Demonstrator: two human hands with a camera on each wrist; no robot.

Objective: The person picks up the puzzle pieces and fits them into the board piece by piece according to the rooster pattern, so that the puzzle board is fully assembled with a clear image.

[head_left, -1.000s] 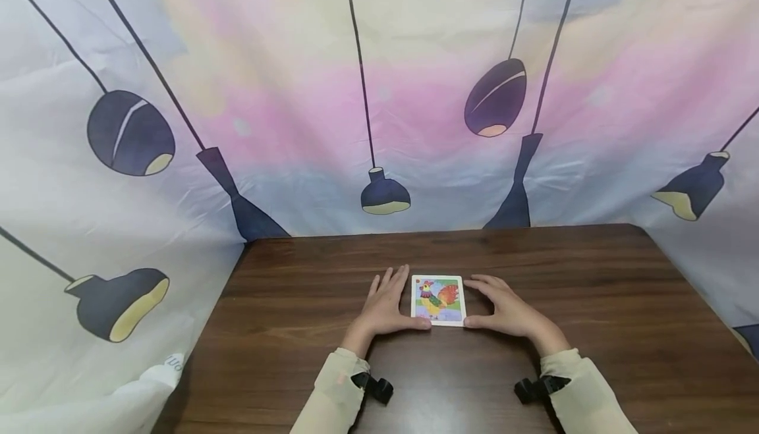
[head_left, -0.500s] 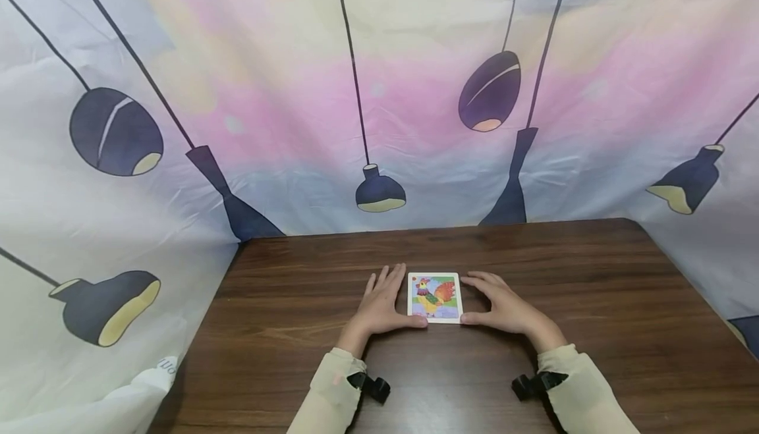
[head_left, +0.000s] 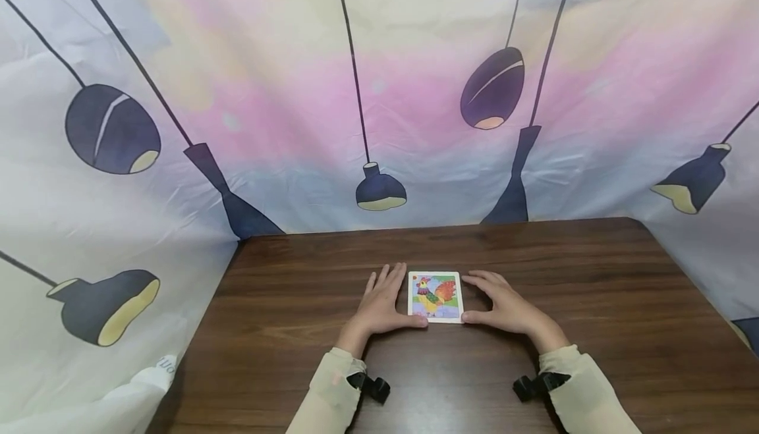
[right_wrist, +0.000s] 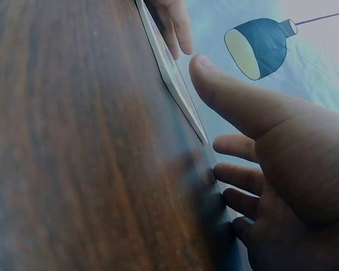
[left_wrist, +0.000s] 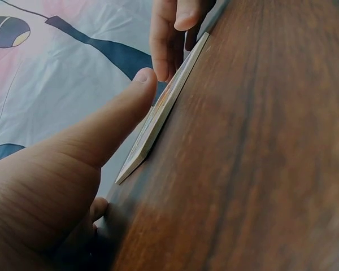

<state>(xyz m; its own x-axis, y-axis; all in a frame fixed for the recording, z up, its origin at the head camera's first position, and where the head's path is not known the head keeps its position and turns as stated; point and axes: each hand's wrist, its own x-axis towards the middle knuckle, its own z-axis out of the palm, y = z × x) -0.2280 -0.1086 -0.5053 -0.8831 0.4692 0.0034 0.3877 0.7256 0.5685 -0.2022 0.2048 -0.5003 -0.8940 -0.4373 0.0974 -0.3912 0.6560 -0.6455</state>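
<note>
A thin square board (head_left: 435,298) with a white border and a colourful rooster picture lies flat on the wooden table, its picture side up. My left hand (head_left: 382,305) is at its left side, fingers stretched forward and the thumb at the near left corner. On the other side my right hand (head_left: 504,305) has its fingertips by the right edge and its thumb beside the near right corner. Neither hand grips the board. In the left wrist view, the light edge of the board (left_wrist: 164,110) shows past my thumb; whether the fingers touch it I cannot tell.
The dark brown table (head_left: 439,368) spreads around both hands. A cloth backdrop (head_left: 284,78) printed with hanging lamps rises behind its far edge and along the sides. Small black wrist cameras sit at both sleeves.
The head view has shifted slightly. Both hands and the board keep their places relative to each other.
</note>
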